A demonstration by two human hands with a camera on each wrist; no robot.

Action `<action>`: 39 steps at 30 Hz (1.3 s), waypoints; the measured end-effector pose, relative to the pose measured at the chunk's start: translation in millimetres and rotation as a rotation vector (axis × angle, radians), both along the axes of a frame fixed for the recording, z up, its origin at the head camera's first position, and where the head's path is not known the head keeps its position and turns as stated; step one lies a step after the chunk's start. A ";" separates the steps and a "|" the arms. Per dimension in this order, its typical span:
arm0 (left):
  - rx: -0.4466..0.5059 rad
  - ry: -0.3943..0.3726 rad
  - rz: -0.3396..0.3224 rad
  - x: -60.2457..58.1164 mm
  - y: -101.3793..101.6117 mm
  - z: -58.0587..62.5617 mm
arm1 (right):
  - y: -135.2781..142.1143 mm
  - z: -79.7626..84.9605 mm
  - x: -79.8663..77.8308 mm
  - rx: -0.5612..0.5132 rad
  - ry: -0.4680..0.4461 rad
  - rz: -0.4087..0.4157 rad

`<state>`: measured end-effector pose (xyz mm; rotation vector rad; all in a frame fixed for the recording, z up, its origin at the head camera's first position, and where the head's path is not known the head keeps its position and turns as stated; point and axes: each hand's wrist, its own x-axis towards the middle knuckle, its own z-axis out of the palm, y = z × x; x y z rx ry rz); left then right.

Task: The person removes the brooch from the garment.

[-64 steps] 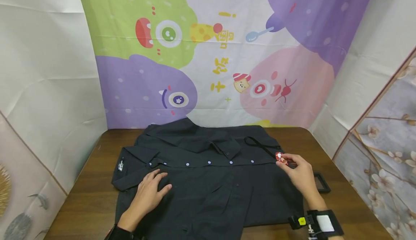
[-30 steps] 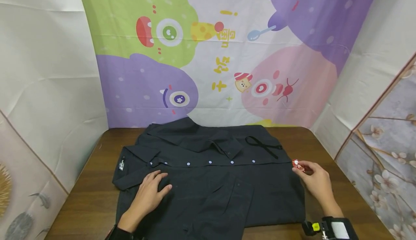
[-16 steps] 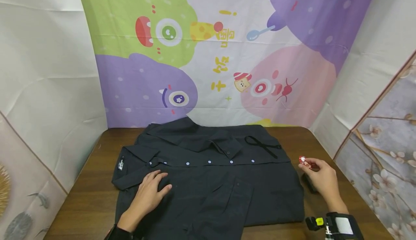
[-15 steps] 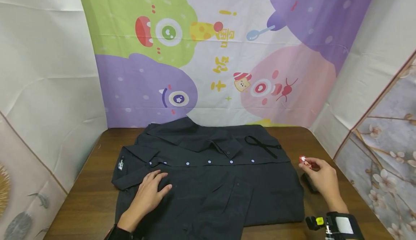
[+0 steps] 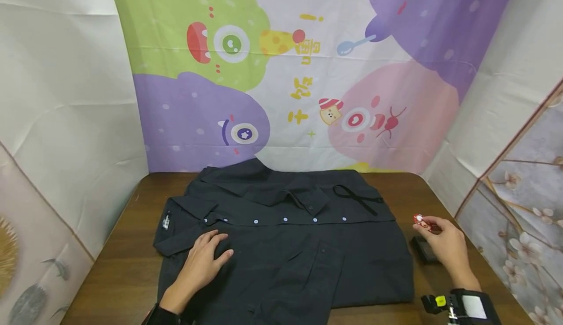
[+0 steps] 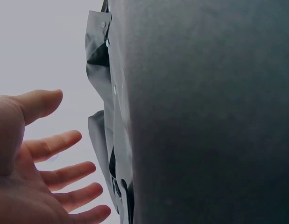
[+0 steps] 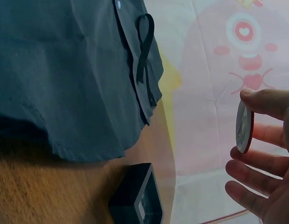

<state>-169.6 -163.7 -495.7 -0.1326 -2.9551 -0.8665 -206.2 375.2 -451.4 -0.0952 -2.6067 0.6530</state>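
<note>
My right hand (image 5: 450,247) pinches a small round red badge (image 5: 422,222) between thumb and fingers, off the shirt's right side. In the right wrist view the badge (image 7: 244,126) is seen nearly edge-on, its face pale and its rim red. A dark short-sleeved button shirt (image 5: 369,261) lies spread on the table. Across its far right part lies a thin black ribbon (image 5: 358,198), looped and crossed. Over the shirt's left part is my left hand (image 5: 204,261), fingers spread and holding nothing; the left wrist view shows its fingertips (image 6: 72,137) apart from the cloth.
A small black open-topped box (image 5: 423,250) stands on the brown wooden table (image 5: 119,261), right of the shirt and partly hidden by my right hand. Behind the table hangs a cartoon-printed cloth (image 5: 303,154). Pale panels (image 5: 66,95) close in both sides.
My right hand has moved right with the badge, away from the ribbon and off the shirt to near the black box. The ribbon stays on the shirt. My left hand keeps its place.
</note>
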 end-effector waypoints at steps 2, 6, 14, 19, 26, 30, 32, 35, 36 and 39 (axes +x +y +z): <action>0.001 0.005 -0.001 -0.1 -0.3 -0.4 | 2.6 0.0 0.6 0.005 -0.022 -0.005; -0.001 0.019 -0.001 -0.3 -1.4 -1.0 | 7.3 0.5 1.6 0.018 -0.067 -0.014; 0.004 0.035 0.014 0.2 -3.3 -1.9 | 11.2 -2.2 -0.7 0.020 -0.097 -0.027; 0.010 0.027 0.018 1.1 -2.4 -3.3 | 15.7 -6.6 0.4 0.028 -0.117 -0.034; 0.011 0.035 0.018 0.7 -2.9 -2.6 | 22.8 -13.6 2.7 0.021 -0.131 -0.035; 0.007 0.031 0.020 2.1 -2.5 -2.4 | 25.5 -16.5 1.2 0.038 -0.099 -0.025; 0.012 0.029 0.024 3.0 -2.1 -2.7 | 26.4 -17.7 0.0 0.048 -0.086 -0.018; 0.021 0.033 0.026 3.3 -1.4 -2.5 | 28.0 -19.7 -0.2 0.058 -0.072 -0.011; 0.021 0.034 0.025 2.8 -1.3 -2.4 | 28.6 -20.7 0.4 0.057 -0.072 -0.014; 0.015 0.030 0.019 0.9 -1.2 -0.9 | 30.9 -23.3 3.1 0.048 -0.076 -0.025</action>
